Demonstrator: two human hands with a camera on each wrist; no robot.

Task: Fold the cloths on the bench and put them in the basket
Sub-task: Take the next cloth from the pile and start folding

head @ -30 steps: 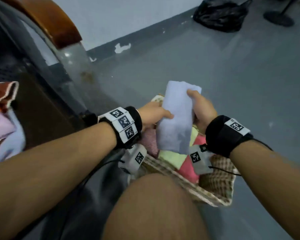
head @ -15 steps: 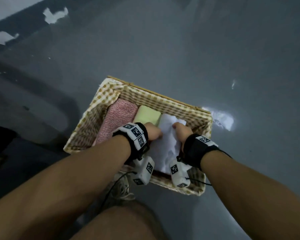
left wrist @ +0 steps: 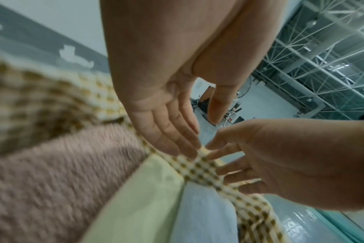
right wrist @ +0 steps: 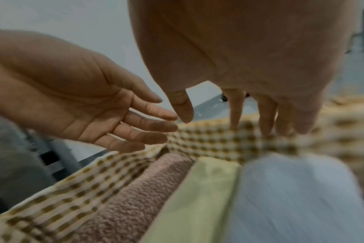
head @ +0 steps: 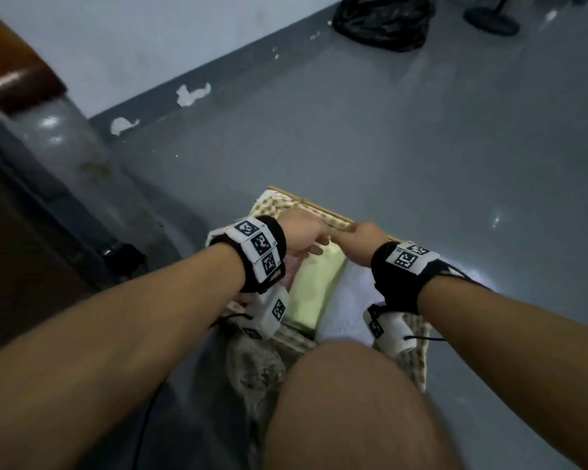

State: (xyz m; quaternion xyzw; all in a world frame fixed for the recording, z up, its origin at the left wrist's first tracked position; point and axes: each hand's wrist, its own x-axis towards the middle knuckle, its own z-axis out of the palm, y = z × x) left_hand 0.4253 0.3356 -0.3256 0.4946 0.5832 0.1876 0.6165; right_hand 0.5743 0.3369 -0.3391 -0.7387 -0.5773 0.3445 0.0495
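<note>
1. The basket (head: 323, 217), lined in tan-and-cream check, is sitting on a grey painted floor (head: 421, 147) that's catching a bit of glare on the right.
2. Three folded cloths are lying side by side inside it: a fuzzy pink cloth (right wrist: 139, 194) on the left, a pale yellow cloth (head: 311, 290) in the middle, and a white cloth (head: 348, 300) on the right.
3. The left hand (head: 302, 237) is hovering over the far rim with fingers straight and relaxed, holding nothing.
4. The right hand (head: 364, 244) is doing the same, fingers spread loose, fingertips (right wrist: 266, 129) reaching down to the check lining.
5. Room stuff: a grey skirting strip with chipped paint is running along the pale wall (head: 133, 45), a black bag (head: 384, 20) is slumping in the far corner, and a round stand base (head: 491, 18) is sitting beside it.
6. The counter's rounded grey end (head: 58, 137) is poking in at the left.
</note>
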